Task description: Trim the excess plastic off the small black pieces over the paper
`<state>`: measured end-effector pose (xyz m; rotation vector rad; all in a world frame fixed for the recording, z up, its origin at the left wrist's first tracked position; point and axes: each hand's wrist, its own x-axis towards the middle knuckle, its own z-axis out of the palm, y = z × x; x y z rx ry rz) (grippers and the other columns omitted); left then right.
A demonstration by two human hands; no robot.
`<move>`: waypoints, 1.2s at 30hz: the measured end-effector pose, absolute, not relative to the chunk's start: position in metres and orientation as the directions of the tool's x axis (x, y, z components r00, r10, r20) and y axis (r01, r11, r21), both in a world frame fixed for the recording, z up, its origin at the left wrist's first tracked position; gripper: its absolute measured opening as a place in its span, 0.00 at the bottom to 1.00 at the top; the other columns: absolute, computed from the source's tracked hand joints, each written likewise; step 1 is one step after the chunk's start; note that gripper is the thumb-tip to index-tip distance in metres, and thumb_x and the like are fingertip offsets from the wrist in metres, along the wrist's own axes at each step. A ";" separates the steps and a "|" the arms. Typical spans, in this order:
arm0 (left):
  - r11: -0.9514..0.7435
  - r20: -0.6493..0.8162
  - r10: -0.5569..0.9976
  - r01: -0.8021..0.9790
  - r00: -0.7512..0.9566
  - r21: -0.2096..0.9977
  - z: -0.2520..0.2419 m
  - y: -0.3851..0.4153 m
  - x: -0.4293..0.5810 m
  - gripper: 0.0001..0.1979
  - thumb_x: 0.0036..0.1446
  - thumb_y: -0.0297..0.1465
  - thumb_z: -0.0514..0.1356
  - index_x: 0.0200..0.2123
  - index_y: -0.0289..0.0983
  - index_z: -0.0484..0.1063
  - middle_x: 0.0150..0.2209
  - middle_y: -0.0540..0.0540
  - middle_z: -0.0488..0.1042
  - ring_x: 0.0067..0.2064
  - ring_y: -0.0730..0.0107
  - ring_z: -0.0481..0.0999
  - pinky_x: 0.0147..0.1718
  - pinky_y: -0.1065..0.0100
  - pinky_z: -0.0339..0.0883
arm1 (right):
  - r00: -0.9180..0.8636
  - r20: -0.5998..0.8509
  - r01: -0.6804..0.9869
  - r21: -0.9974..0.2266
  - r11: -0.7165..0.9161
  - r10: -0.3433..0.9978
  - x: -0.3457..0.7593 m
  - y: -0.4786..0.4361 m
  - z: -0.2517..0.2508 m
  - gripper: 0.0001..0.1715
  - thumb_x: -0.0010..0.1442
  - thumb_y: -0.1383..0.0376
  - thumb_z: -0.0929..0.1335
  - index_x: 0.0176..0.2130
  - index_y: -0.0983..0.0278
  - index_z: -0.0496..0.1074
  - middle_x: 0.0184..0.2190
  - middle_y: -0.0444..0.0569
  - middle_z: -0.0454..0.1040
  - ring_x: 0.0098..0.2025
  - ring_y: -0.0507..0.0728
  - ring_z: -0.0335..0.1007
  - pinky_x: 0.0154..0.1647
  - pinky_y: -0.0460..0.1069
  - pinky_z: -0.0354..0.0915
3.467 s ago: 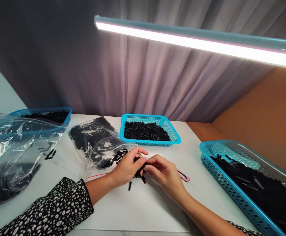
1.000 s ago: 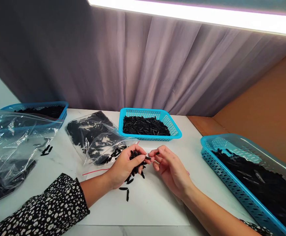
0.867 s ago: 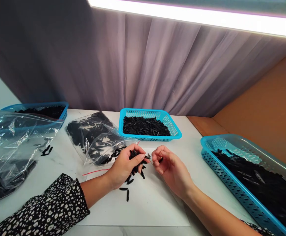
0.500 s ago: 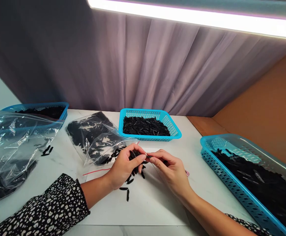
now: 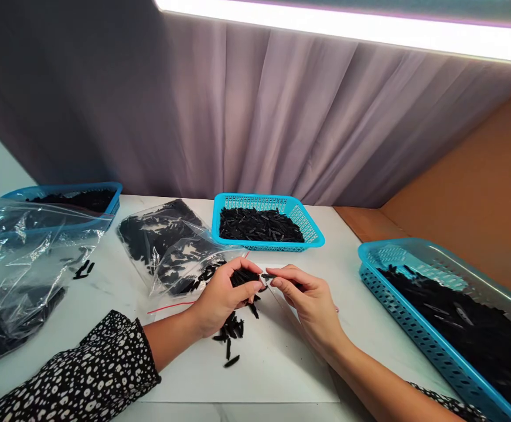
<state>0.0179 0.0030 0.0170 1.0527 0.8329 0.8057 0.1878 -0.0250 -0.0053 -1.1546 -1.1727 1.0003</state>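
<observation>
My left hand [image 5: 214, 302] is closed around a bunch of small black elongated pieces [image 5: 240, 276], their ends poking out between thumb and fingers. Facing it, my right hand [image 5: 310, 296] pinches a single black piece [image 5: 268, 276] between thumb and forefinger, its tip close to the left fingertips. More loose black pieces [image 5: 232, 361] lie below the left hand on a white sheet [image 5: 264, 381]. Behind that hand is an open clear zip bag [image 5: 167, 234] with a red seal line, and black pieces spill from its mouth.
Beyond my hands a blue basket [image 5: 312, 235] holds many black pieces. A larger blue basket [image 5: 405, 319] stands at the right, another basket [image 5: 117, 202] at the back left. A second clear bag [image 5: 31, 252] covers the left side. A bright tube light [image 5: 347, 29] hangs overhead.
My right hand has drawn slightly away from the left, and the black piece in it shows more plainly. More black pieces now lie on the sheet below the left hand.
</observation>
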 end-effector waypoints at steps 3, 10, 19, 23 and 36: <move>0.306 -0.207 0.868 -0.158 0.451 0.939 0.019 0.003 0.019 0.16 0.50 0.36 0.68 0.39 0.37 0.69 0.32 0.50 0.75 0.25 0.81 0.65 0.25 0.76 0.55 | 0.135 0.115 -0.018 -0.993 0.118 0.984 0.188 -0.024 -0.005 0.12 0.53 0.55 0.74 0.35 0.60 0.82 0.25 0.45 0.70 0.22 0.50 0.50 0.22 0.48 0.47; 0.300 -0.209 0.862 -0.132 0.461 0.945 0.017 0.002 0.019 0.16 0.54 0.39 0.66 0.41 0.38 0.68 0.30 0.48 0.78 0.23 0.80 0.64 0.20 0.77 0.49 | 0.091 0.001 -0.168 -0.986 0.017 0.996 0.186 -0.024 -0.005 0.21 0.51 0.49 0.74 0.26 0.65 0.76 0.19 0.42 0.64 0.20 0.48 0.44 0.21 0.47 0.41; 0.290 -0.211 0.852 -0.096 0.479 0.952 0.017 0.002 0.018 0.16 0.50 0.39 0.68 0.31 0.38 0.65 0.25 0.51 0.76 0.21 0.80 0.65 0.20 0.77 0.51 | 0.059 -0.098 -0.296 -0.952 -0.077 0.993 0.183 -0.026 0.001 0.23 0.49 0.49 0.76 0.24 0.65 0.73 0.19 0.41 0.64 0.20 0.47 0.42 0.21 0.47 0.39; 0.261 -0.214 0.857 -0.036 0.469 0.965 0.020 0.001 0.018 0.15 0.50 0.40 0.67 0.29 0.37 0.66 0.22 0.53 0.74 0.20 0.80 0.64 0.19 0.77 0.51 | 0.021 -0.162 -0.360 -0.922 -0.144 0.987 0.181 -0.029 0.005 0.22 0.49 0.50 0.76 0.24 0.64 0.71 0.20 0.42 0.66 0.20 0.46 0.40 0.20 0.46 0.38; 0.146 -0.131 0.861 0.007 0.492 0.989 0.014 0.003 0.018 0.15 0.51 0.41 0.66 0.28 0.37 0.67 0.20 0.53 0.73 0.18 0.79 0.64 0.19 0.74 0.55 | -0.141 -0.080 -0.329 -0.936 -0.123 0.987 0.188 -0.026 0.007 0.12 0.53 0.60 0.73 0.37 0.62 0.76 0.22 0.40 0.64 0.21 0.49 0.50 0.22 0.46 0.48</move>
